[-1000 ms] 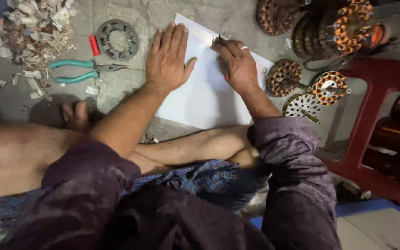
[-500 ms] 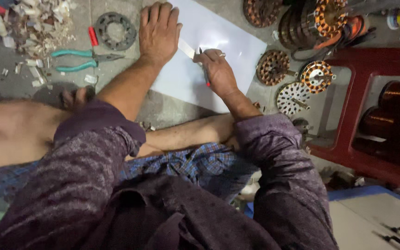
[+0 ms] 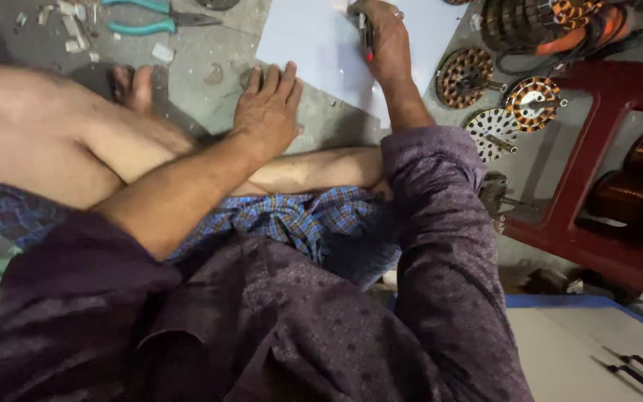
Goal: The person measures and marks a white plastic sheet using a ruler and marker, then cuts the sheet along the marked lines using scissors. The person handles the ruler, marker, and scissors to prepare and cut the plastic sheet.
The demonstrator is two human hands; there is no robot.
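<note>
Floor of grey concrete fills the upper part of the head view, with a person seated on it, bare legs folded beneath purple sleeves and a blue checked cloth. Lying flat on that floor is a large white sheet, its near edge running on a slant from upper left down to lower right, its far end cut off by the top of the view.

Both hands work this sheet from opposite sides. The left hand rests palm down at the near corner of the sheet, fingers spread flat and pointing away from the body, with only their tips reaching onto the white. The right hand lies farther out, on top of the sheet near its right-hand edge, fingers curled and pinching a small dark tool with a red tip. The tool stands roughly in line with the forearm, red end toward the body, touching the sheet. So the right hand is the one at the working spot, and the uncovered white lies to its left, beyond the left hand's fingertips.

Right of the sheet lie round copper-wound motor parts beside a red frame. Teal-handled pliers lie well off to the upper left, among small white scraps.
</note>
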